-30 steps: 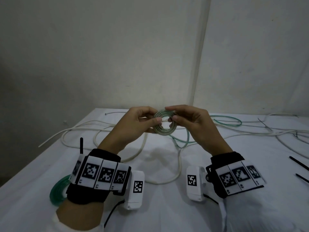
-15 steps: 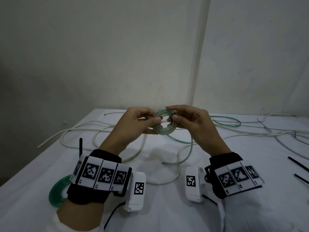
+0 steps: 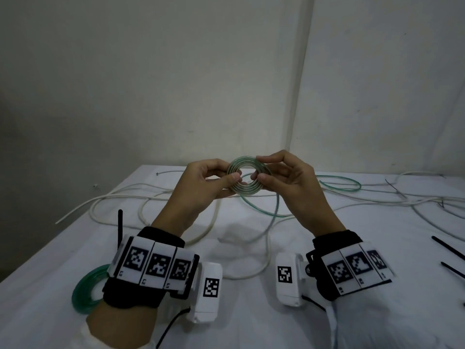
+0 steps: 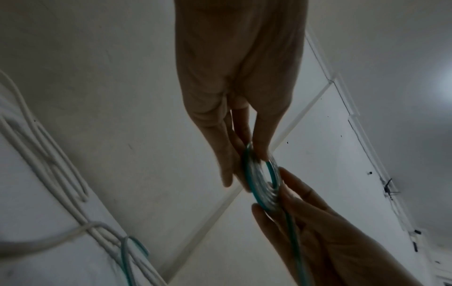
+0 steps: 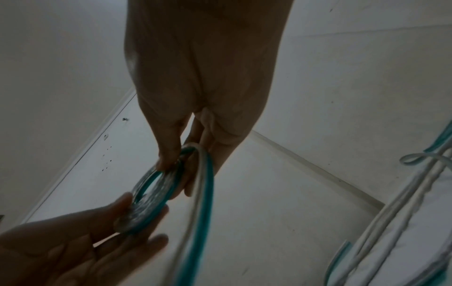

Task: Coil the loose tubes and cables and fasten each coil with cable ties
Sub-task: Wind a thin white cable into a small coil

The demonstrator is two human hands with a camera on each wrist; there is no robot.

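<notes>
Raised slightly, coil (image 3: pixel 247 178) faces camera, hole horizontal.

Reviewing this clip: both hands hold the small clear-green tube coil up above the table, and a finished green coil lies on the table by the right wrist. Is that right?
Not quite. The finished green coil lies by the left wrist, not the right; the head view shows it. The rest stands: the left hand and right hand hold the small tube coil above the table.
</notes>
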